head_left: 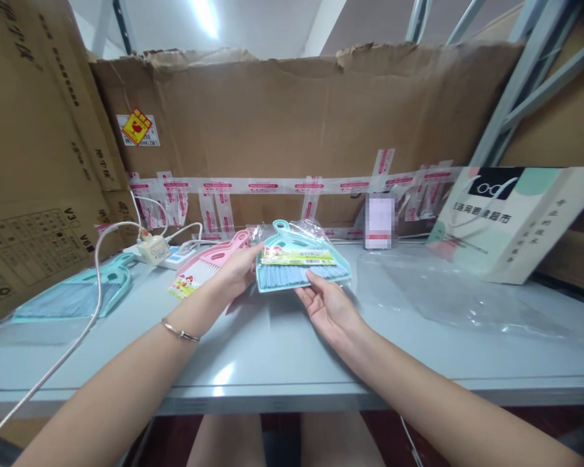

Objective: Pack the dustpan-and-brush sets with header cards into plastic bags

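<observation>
I hold a teal mini dustpan-and-brush set [299, 263] in a clear plastic bag just above the grey table [272, 357]. My left hand [238, 269] grips its left edge, fingers closed round it. My right hand [324, 305] pinches its lower edge from underneath, thumb on top. A yellow-green label lies across the set. A pink set [209, 263] with a label lies on the table behind my left hand. A bracelet sits on my left wrist.
Another teal dustpan set [78, 295] lies at the far left. A white power strip [168, 253] with cables sits near the back. Clear plastic bags [442, 285] lie at right, beside a printed paper bag [511, 220]. Taped cardboard walls stand behind and left.
</observation>
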Demonstrator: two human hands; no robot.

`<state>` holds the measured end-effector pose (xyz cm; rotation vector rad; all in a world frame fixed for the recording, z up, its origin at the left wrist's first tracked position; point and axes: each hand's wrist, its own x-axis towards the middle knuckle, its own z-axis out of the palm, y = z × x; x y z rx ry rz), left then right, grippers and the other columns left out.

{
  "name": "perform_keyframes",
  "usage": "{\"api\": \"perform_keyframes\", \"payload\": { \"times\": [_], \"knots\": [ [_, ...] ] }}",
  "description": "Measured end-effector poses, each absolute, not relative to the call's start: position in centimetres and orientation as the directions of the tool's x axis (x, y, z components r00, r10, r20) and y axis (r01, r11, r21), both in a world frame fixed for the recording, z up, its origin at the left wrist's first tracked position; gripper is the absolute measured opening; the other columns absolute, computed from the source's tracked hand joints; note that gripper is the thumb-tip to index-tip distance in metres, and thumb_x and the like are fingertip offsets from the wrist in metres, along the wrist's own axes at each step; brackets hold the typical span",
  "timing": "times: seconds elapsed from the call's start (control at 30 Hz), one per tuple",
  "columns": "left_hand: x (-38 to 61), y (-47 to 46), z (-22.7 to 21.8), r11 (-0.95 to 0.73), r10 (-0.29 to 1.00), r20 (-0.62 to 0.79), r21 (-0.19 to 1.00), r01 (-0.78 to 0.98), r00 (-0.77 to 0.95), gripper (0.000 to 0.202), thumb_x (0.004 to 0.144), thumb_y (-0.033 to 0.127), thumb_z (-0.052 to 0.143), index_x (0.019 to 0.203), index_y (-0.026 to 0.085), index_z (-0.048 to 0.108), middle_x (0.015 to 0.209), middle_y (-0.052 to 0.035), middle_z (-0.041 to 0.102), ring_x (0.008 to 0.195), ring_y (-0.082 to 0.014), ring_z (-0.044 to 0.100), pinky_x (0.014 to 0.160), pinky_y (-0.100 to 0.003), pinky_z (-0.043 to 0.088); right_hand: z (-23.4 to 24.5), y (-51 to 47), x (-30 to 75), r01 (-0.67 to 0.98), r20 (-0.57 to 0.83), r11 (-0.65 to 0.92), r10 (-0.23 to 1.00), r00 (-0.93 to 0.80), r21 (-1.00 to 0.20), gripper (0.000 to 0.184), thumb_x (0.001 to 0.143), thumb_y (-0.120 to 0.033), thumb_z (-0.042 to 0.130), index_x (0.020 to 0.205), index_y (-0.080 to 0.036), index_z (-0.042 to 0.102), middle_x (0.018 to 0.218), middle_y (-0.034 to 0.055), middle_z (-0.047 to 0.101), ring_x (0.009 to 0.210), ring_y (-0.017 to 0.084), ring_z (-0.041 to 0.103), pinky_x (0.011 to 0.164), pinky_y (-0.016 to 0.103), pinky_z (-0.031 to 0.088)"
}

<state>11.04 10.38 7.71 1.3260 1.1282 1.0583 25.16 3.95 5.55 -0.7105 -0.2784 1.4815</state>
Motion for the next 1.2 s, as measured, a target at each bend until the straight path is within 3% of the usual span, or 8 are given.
{"api": "perform_keyframes", "payload": {
  "times": [0.1, 0.43, 0.67, 0.87, 0.97, 1.07, 1.13, 1.2],
  "knots": [
    [11.5, 9.9, 7.7, 0.185, 0.973, -0.169, 0.978, -0.093, 0.160, 0.013, 0.086, 0.018, 0.051, 0.084, 0.010, 0.062, 0.079, -0.0085, 0.068, 0.065, -0.0118, 0.063, 0.067, -0.025, 0.053, 5.4, 4.0, 25.1, -0.804, -0.230, -0.048, 0.967, 0.112, -0.593, 0.019, 0.083, -0.002, 0.052, 0.091, -0.019, 0.056, 0.075, -0.0018, 0.070, 0.065, 0.009, 0.067, 0.059, 0.018, 0.056],
    [11.0, 7.9, 8.1, 0.347, 0.877, -0.289, 0.934, -0.087, 0.384, 0.012, 0.081, 0.011, 0.058, 0.091, 0.007, 0.066, 0.089, -0.0113, 0.070, 0.075, -0.0133, 0.066, 0.075, -0.024, 0.055, 5.2, 4.9, 25.6, -0.814, -0.239, -0.006, 0.957, 0.164, -0.581, 0.017, 0.085, -0.003, 0.049, 0.088, -0.018, 0.056, 0.074, -0.0014, 0.070, 0.068, 0.009, 0.068, 0.063, 0.017, 0.056],
    [10.3, 7.3, 7.4, 0.331, 0.858, -0.258, 0.939, -0.096, 0.444, 0.016, 0.079, 0.020, 0.064, 0.093, 0.011, 0.066, 0.091, -0.0082, 0.070, 0.076, -0.0143, 0.067, 0.071, -0.023, 0.057, 5.1, 4.8, 25.5, -0.796, -0.303, -0.101, 0.947, 0.106, -0.597, 0.018, 0.087, -0.004, 0.047, 0.096, -0.017, 0.057, 0.079, 0.0013, 0.070, 0.070, 0.009, 0.068, 0.066, 0.019, 0.057],
    [10.1, 5.8, 7.5, 0.371, 0.859, -0.300, 0.923, -0.101, 0.416, 0.014, 0.075, 0.010, 0.066, 0.088, 0.006, 0.065, 0.082, -0.0102, 0.070, 0.081, -0.0145, 0.068, 0.067, -0.015, 0.054, 4.9, 2.7, 26.8, -0.736, -0.269, -0.195, 0.963, -0.018, -0.648, 0.013, 0.083, -0.004, 0.053, 0.089, -0.012, 0.061, 0.082, 0.0051, 0.070, 0.079, 0.012, 0.068, 0.078, 0.021, 0.057],
    [9.5, 4.6, 7.2, 0.401, 0.839, -0.327, 0.912, -0.086, 0.435, 0.019, 0.075, 0.012, 0.067, 0.093, 0.005, 0.063, 0.087, -0.0118, 0.069, 0.081, -0.0139, 0.068, 0.068, -0.014, 0.053, 5.1, 0.4, 28.9, -0.613, -0.285, -0.323, 0.945, -0.163, -0.721, 0.004, 0.077, -0.007, 0.062, 0.080, -0.008, 0.063, 0.085, 0.0097, 0.070, 0.093, 0.017, 0.067, 0.086, 0.021, 0.053],
    [8.6, 3.6, 6.9, 0.342, 0.862, -0.290, 0.938, -0.053, 0.416, 0.041, 0.074, 0.020, 0.070, 0.111, 0.009, 0.055, 0.104, -0.0122, 0.065, 0.083, -0.0144, 0.067, 0.069, -0.018, 0.054, 5.1, -1.8, 31.6, -0.365, -0.324, -0.408, 0.906, -0.271, -0.837, 0.023, 0.073, -0.021, 0.071, 0.092, -0.010, 0.064, 0.097, 0.0116, 0.069, 0.098, 0.018, 0.065, 0.088, 0.021, 0.052],
    [7.7, 3.0, 6.7, 0.284, 0.872, -0.272, 0.958, 0.033, 0.407, 0.062, 0.074, 0.028, 0.070, 0.128, 0.014, 0.042, 0.111, -0.0116, 0.062, 0.085, -0.0165, 0.066, 0.072, -0.023, 0.054, 4.7, -2.7, 33.4, -0.115, -0.301, -0.340, 0.915, -0.268, -0.933, 0.032, 0.074, -0.034, 0.069, 0.098, -0.013, 0.063, 0.094, 0.0098, 0.070, 0.086, 0.016, 0.068, 0.080, 0.022, 0.055],
    [6.5, 2.4, 6.7, 0.180, 0.871, -0.250, 0.963, 0.200, 0.423, 0.081, 0.074, 0.033, 0.068, 0.140, 0.017, 0.024, 0.103, -0.0095, 0.063, 0.085, -0.0176, 0.065, 0.074, -0.029, 0.054, 3.8, -3.2, 34.9, 0.185, -0.139, -0.103, 0.970, -0.197, -0.977, 0.031, 0.077, -0.041, 0.064, 0.094, -0.015, 0.063, 0.082, 0.0068, 0.069, 0.070, 0.015, 0.068, 0.067, 0.024, 0.057]
  ]
}}
